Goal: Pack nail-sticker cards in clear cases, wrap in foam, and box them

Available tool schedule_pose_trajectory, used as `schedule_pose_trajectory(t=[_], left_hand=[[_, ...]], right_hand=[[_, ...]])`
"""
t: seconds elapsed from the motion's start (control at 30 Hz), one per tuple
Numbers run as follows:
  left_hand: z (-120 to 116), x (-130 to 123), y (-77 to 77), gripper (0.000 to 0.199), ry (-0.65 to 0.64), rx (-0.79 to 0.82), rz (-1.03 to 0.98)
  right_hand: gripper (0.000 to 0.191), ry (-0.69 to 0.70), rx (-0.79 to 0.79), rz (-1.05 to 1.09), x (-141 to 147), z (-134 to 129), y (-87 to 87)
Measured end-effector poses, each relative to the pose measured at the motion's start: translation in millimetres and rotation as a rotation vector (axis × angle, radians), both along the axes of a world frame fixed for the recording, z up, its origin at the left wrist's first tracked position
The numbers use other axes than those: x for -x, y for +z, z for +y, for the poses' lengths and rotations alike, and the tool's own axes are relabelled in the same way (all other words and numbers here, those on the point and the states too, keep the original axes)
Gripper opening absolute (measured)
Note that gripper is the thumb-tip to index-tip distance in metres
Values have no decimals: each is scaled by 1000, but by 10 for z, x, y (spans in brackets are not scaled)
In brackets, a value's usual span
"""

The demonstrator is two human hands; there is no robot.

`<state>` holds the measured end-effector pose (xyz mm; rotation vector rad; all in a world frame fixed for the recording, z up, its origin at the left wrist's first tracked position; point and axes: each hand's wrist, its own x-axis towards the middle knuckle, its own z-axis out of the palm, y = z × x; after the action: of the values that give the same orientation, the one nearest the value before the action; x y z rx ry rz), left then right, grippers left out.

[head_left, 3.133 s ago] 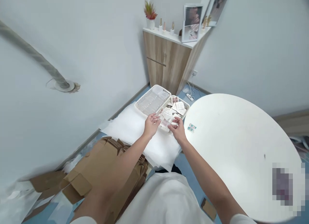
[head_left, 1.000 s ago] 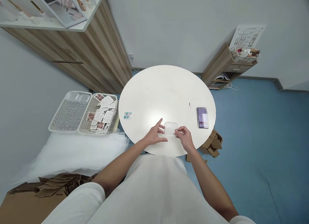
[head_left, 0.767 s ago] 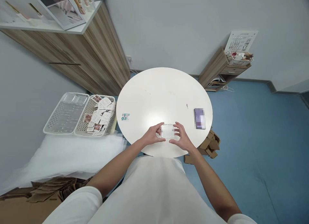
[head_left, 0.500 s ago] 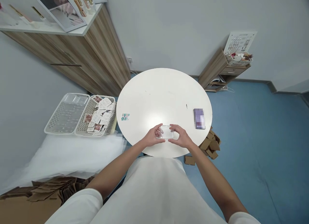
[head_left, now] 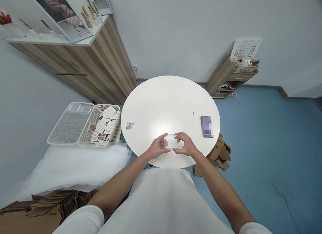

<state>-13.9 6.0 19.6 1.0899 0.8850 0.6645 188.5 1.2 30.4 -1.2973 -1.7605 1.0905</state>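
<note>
A small clear plastic box (head_left: 171,141) is held between my two hands over the near edge of the round white table (head_left: 168,93). My left hand (head_left: 159,146) grips its left end, with the thumb at the near side and fingers at the far side. On the right end, my right hand (head_left: 184,144) pinches it the same way. Toward the table's left edge lies a set of teal and pale nail tips (head_left: 130,126). A purple package (head_left: 206,126), partly pixelated, rests near the right edge. A small dark item (head_left: 193,113) lies left of it.
Left of the table stand a basket of clear cases (head_left: 72,123) and a basket of printed cards (head_left: 107,126), above white sheets (head_left: 83,163) and flattened cardboard (head_left: 37,210). Cardboard boxes (head_left: 220,153) are on the floor at right. Wooden cabinets (head_left: 108,59) stand behind.
The view has tilted slightly, so the table and room appear lower. Both hands still hold the clear box, which has shifted slightly left and toward me in the picture.
</note>
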Motion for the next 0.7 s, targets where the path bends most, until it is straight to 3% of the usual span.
schedule_pose_trajectory(t=[0.13,0.47,0.6,0.7], left_hand=[[-38,-46,13,79,8,42,-44],[4,22,-5,72,31,231,-83],[-76,77,-94,55,59,224,0],[-151,101,-156,51,95,182,47]], right_hand=[[45,-70,-12,55,2,-17,-17],[44,-44,-43,25,-49,-50,59],[44,-25,81,21,-82,-58,83],[29,-71,196,35,-66,18,64]])
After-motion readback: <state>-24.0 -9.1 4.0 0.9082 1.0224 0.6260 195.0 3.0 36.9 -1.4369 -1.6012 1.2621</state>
